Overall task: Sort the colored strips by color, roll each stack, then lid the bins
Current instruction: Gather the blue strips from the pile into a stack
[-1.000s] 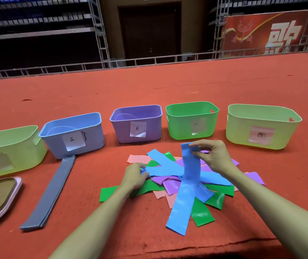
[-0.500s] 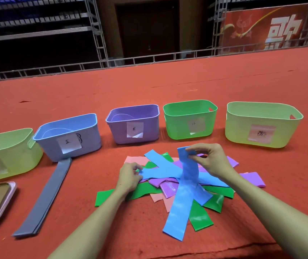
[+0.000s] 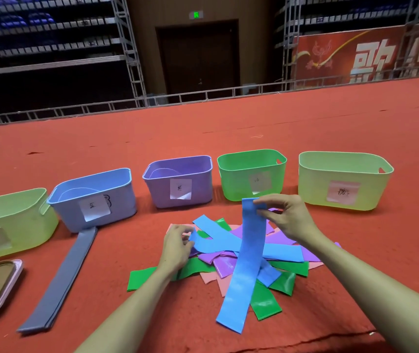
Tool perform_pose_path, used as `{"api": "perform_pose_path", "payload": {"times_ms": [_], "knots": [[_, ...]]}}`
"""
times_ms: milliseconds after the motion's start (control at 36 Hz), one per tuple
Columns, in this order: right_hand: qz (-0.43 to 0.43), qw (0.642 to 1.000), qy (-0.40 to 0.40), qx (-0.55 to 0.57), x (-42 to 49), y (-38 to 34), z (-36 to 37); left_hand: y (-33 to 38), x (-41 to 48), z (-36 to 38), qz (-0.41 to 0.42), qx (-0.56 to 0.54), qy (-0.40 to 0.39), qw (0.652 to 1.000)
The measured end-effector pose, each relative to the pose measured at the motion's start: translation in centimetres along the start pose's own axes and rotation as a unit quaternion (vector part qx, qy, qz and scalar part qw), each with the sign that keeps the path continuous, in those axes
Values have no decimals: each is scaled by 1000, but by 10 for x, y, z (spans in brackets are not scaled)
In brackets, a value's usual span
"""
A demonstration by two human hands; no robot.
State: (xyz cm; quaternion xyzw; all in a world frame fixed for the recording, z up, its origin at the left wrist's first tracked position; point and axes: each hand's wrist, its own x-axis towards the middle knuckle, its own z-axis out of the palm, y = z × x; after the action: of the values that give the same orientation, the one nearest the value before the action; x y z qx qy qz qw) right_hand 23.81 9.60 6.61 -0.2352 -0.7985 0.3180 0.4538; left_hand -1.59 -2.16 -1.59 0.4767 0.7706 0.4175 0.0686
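Hands (image 3: 178, 244) (image 3: 288, 220) barely shifted, each pinching one blue strip (image 3: 250, 250); five bins (image 3: 157, 192)

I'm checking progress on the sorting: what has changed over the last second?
Very little. The right hand still pinches the top end of the raised blue strip, draped down over the pile. The left hand stays at the end of a second blue strip, now pinching it slightly up. The bins and grey stack have not moved.
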Motion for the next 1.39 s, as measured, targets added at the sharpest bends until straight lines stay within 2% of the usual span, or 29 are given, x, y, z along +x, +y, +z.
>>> {"api": "perform_pose_path", "payload": {"times_ms": [444,611,889,1083,1389], "knots": [[-50,999,3,5,2,-22,-8,30,-3,-7,16,-35,30,999],[-89,996,13,16,18,-39,-13,62,10,-23,25,-126,74,989],[-112,992,43,45,48,-74,-21,136,32,-52,109,-227,97,963],[-108,994,24,14,64,-85,-26,177,34,-70,155,-273,78,946],[-82,996,22,18,64,-93,-22,198,21,-80,167,-321,34,932]]}}
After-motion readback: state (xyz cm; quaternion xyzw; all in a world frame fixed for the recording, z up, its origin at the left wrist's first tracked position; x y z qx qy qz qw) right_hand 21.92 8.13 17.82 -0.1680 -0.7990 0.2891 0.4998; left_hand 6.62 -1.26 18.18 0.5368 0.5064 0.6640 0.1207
